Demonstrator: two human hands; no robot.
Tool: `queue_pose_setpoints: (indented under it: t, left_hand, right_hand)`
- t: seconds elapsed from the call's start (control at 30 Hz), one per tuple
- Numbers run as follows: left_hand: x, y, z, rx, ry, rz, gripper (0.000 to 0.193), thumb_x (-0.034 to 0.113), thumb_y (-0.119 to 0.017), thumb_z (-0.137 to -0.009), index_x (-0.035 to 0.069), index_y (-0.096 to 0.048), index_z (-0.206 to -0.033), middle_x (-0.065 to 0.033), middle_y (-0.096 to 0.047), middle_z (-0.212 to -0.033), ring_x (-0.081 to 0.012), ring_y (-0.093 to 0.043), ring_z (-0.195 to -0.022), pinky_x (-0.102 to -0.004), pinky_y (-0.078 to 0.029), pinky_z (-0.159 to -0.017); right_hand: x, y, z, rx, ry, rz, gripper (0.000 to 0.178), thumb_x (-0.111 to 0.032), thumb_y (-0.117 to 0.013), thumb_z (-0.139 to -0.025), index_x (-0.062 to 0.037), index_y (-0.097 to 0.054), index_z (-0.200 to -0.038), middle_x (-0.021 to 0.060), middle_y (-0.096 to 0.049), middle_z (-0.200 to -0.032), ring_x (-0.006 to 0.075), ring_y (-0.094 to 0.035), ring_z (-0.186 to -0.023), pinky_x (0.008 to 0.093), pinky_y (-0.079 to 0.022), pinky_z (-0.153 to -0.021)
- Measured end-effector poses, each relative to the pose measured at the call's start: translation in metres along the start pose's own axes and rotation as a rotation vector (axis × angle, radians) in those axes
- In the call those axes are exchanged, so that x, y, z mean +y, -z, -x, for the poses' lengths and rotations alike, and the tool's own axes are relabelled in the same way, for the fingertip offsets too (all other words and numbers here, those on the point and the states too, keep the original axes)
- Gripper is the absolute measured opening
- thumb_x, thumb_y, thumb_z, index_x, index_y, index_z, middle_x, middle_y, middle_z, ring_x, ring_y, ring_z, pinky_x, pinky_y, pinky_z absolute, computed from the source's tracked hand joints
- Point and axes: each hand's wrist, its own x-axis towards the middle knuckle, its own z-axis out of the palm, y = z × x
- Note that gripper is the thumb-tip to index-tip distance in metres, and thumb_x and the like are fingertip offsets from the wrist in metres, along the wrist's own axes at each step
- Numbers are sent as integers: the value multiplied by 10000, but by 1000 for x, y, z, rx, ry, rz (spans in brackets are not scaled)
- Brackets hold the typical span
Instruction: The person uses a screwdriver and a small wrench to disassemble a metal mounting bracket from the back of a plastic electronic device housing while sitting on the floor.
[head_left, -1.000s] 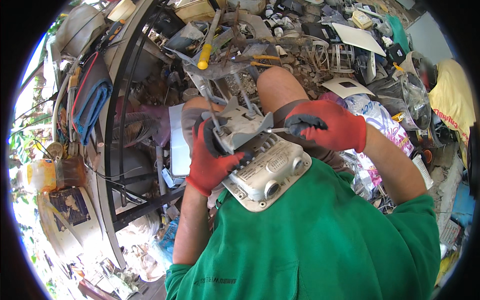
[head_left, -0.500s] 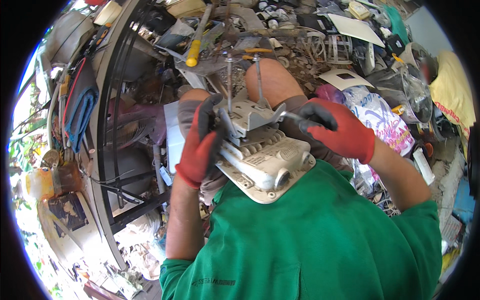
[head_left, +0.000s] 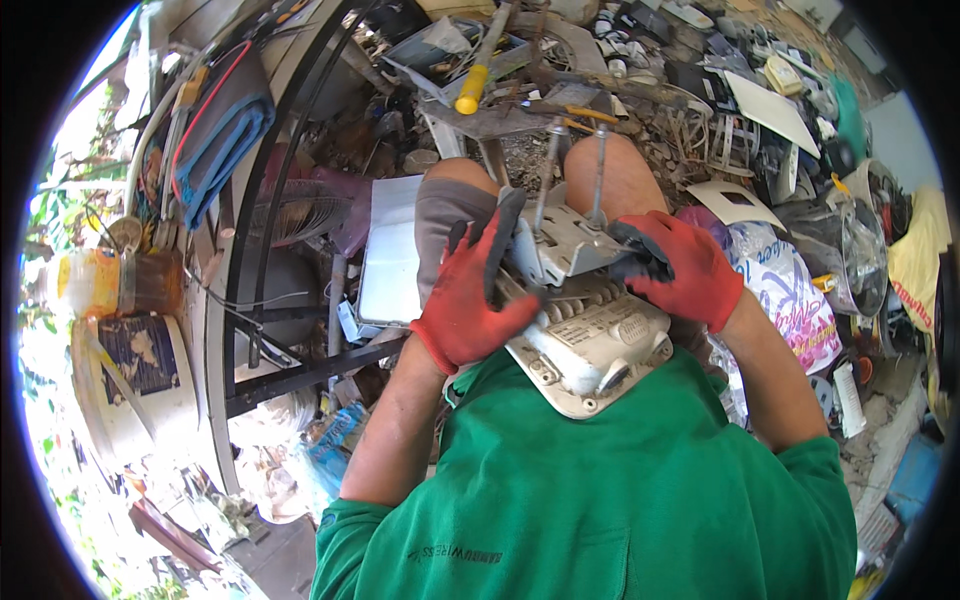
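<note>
Bracket [head_left: 575, 252] | right hand [head_left: 690, 268]: closer to it than before | left hand [head_left: 472, 295]: spread

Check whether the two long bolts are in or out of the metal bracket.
In: both long bolts rise from the metal bracket, their lower ends meeting it. How tightly they are fastened, I cannot tell.

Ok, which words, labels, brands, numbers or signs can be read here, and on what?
Printed wording isn't copied; it stands on:
Green shirt: small dark lettering, upside down, partly legible.
White plastic bag: large blue and purple lettering, partly legible.
Yellow sack: red lettering, partly visible.
Off-white finned housing: lettering, too small to read.
</note>
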Motion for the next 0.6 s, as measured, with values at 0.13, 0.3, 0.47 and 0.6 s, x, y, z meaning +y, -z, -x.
queue_pose_setpoints:
  t: [0.13,0.3,0.47,0.6]
  left_hand:
    - [22,-4,19,39,248,-283,1414,644,-834,-589,-142,-133,-1532,-388,-313,-1524,-540,-249,-1459,-609,-137,-1209]
    - [20,-9,42,123,394,-167,1303,619,-799,-651,-168,-196,-1496,-373,-293,-1534,-544,-205,-1469,-619,-167,-1199]
    - [20,1,52,91,408,-151,1201,567,-774,-682,-146,-240,-1487,-329,-327,-1534,-523,-225,-1469,-625,-163,-1197]
    - [14,2,65,152,357,-112,1196,525,-788,-684,-130,-217,-1505,-335,-335,-1518,-510,-270,-1446,-569,-212,-1198]
  right_hand:
    - [-43,3,-17,56,64,357,619,-308,-865,-687,-125,-606,-1218,115,-611,-1035,346,-663,-884,440,-553,-712]
    - [-52,-1,-48,-153,366,440,606,-323,-843,-695,-121,-595,-1210,101,-621,-1084,332,-674,-883,437,-563,-688]
    - [-78,-7,-74,-470,297,572,613,-317,-816,-727,-118,-557,-1245,106,-628,-1135,311,-689,-917,430,-570,-714]
    - [-79,-3,-91,-572,384,416,613,-297,-797,-749,-115,-538,-1274,106,-618,-1172,304,-689,-950,421,-571,-747]
